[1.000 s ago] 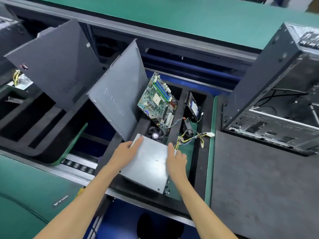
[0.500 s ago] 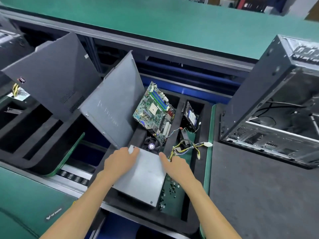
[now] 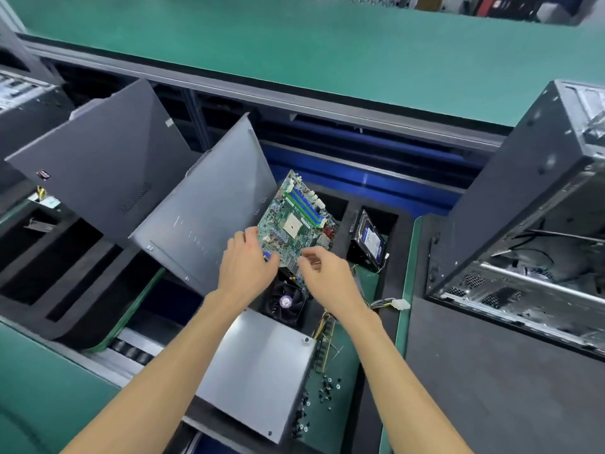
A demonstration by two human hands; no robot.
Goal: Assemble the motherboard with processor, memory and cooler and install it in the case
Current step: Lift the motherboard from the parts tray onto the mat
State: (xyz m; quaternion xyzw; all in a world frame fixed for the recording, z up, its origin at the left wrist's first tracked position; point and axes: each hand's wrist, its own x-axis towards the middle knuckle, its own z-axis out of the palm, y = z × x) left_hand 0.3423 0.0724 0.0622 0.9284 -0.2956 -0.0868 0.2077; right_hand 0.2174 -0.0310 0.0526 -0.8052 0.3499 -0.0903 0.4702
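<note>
A green motherboard (image 3: 296,221) with blue memory slots and a bare socket leans upright in a slot of the black foam tray (image 3: 340,204). My left hand (image 3: 248,267) grips its lower left corner, thumb over the front. Just off the board's lower right edge is my right hand (image 3: 327,280), fingers loosely curled; no contact with the board shows. Below the board a black cooler fan (image 3: 286,301) lies in the tray. A memory stick (image 3: 325,345) lies beside the grey power supply (image 3: 258,371). The open black case (image 3: 523,198) stands at right on a grey mat.
Two grey side panels (image 3: 209,217) (image 3: 98,175) lean to the left of the board. A hard drive (image 3: 368,240) stands in the slot to its right. Loose screws (image 3: 327,388) and a white cable connector (image 3: 397,304) lie in the tray. Green conveyor surfaces run behind and at lower left.
Both hands left the grey power supply, which now lies flat in the tray, and moved up to the motherboard; my left hand has taken its lower left corner.
</note>
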